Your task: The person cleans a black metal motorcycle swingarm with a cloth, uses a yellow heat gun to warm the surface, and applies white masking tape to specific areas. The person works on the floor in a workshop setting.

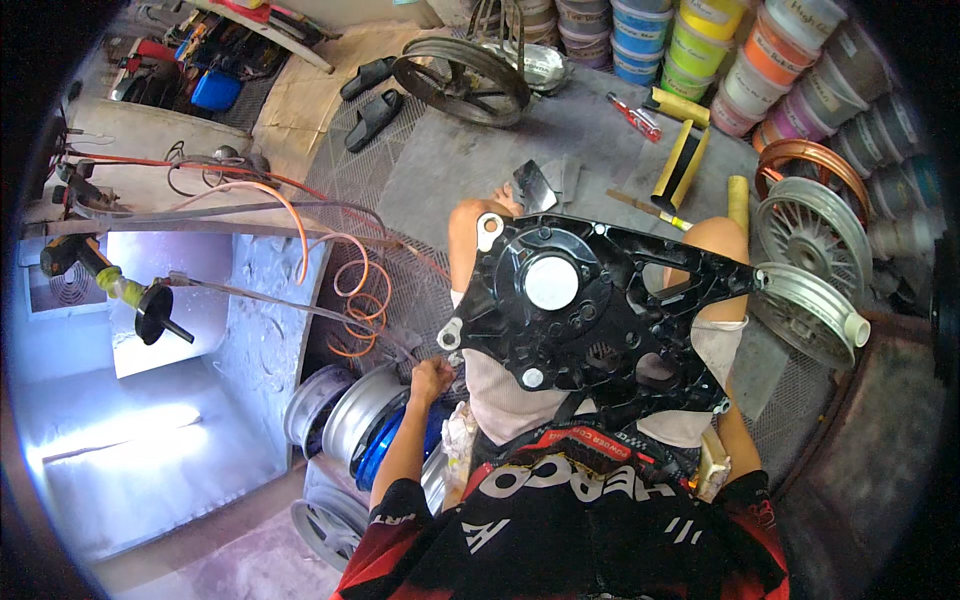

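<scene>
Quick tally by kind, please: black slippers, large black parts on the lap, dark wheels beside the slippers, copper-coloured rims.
Black slippers: 2
Large black part on lap: 1
Dark wheel: 1
Copper-coloured rim: 1
Total: 5

Cast housing [630,300] is lying across the lap [510,390], just right of the left hand [432,380], with some wheel rims [345,420] down to that hand's left. Hose [304,265] sits beyond it and leftish, sandals [373,120] further out, and stacked tubs [780,50] way off far right.
</scene>
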Available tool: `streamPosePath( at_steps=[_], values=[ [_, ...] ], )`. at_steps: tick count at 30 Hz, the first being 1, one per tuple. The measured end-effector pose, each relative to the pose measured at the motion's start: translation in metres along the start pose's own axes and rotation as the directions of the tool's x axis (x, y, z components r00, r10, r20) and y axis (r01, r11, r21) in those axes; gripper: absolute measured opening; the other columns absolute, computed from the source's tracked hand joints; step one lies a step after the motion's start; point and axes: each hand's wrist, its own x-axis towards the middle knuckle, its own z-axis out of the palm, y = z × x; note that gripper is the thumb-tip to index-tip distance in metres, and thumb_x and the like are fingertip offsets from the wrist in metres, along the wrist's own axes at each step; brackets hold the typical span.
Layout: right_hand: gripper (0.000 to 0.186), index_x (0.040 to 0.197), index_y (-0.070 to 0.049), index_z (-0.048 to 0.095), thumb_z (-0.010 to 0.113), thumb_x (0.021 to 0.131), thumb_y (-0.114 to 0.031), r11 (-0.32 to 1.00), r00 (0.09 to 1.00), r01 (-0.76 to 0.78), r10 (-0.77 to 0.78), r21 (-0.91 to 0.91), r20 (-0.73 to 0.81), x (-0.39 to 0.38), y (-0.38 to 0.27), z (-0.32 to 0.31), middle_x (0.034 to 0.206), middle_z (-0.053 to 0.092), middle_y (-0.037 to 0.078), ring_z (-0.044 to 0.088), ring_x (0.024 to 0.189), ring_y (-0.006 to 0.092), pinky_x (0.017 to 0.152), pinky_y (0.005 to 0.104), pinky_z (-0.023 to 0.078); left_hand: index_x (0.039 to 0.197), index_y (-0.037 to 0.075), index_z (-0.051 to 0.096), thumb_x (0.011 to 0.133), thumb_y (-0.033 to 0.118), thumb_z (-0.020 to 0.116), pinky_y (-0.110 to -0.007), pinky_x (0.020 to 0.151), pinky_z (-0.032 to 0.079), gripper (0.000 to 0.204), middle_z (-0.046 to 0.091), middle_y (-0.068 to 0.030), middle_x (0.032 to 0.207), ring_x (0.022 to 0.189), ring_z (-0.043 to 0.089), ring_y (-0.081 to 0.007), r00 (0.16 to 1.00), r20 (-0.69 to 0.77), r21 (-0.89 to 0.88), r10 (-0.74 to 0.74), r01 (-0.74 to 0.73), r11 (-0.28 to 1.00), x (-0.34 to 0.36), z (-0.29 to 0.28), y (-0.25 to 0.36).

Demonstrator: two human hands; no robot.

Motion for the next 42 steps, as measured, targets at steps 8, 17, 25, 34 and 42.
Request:
streamPosePath(
  at_steps=[8,17,25,34,42],
  values=[
    [0.019,0.102,-0.001,0.064,0.058,0.088,-0.013,0.906,0.939,0.315,-0.341,-0.281,-0.048,0.068,-0.134,0.046,0.081,0.064,0.009,0.059,0.073,0.0161,0.066,0.0334,0.047,0.091,-0.001,0.063,0.082,0.002,0.061,-0.033,0.065,0.053,0.010,0.068,-0.0091,0.078,0.071,0.066,-0.0185,0.972,-0.030,-0.386,-0.234,0.204,0.900,-0.001,-0.042,0.015],
    [0.056,0.135,0.000,0.047,0.058,0.096,-0.038,0.882,0.811,0.432,-0.471,0.188,0.347,0.028,-0.362,0.087,0.131,0.056,0.019,0.056,0.116,0.0211,0.093,0.0294,0.045,0.130,0.003,0.043,0.088,0.050,0.064,-0.029,0.088,0.046,0.066,0.060,-0.0130,0.116,0.103,0.058,-0.0181,0.884,-0.252,-0.718,0.394,-0.443,0.537,-0.019,-0.175,0.229],
    [0.019,0.096,-0.002,0.068,0.060,0.094,-0.019,0.742,0.743,0.670,-0.668,0.040,-0.051,0.002,-0.345,0.037,0.091,0.067,0.004,0.059,0.087,0.0111,0.080,0.0260,0.046,0.141,-0.007,0.034,0.087,0.045,0.064,-0.035,0.110,0.028,0.081,0.045,-0.0167,0.137,0.129,0.041,-0.0245,0.818,0.126,-0.708,0.561,-0.321,0.629,0.001,-0.178,0.235],
    [0.074,0.131,-0.004,0.050,0.065,0.081,-0.057,0.235,0.289,0.922,-0.947,-0.307,0.142,-0.245,-0.309,0.040,0.140,0.047,0.017,0.040,0.130,0.0370,0.107,0.0496,0.033,0.128,-0.005,0.051,0.093,0.030,0.055,-0.033,0.095,0.043,0.050,0.060,-0.0098,0.119,0.107,0.057,-0.0190,0.918,0.036,-0.820,0.394,-0.198,0.537,-0.002,-0.168,0.284],
    [0.078,0.136,-0.005,0.045,0.075,0.073,-0.040,0.103,0.149,0.954,-0.978,-0.283,0.148,-0.300,-0.339,0.073,0.144,0.043,0.018,0.041,0.130,0.0412,0.101,0.0539,0.036,0.128,-0.006,0.051,0.094,0.019,0.056,-0.033,0.098,0.043,0.043,0.064,-0.0116,0.115,0.109,0.058,-0.0176,0.758,0.085,-0.788,0.647,-0.346,0.509,-0.086,-0.224,0.408]
  ],
)
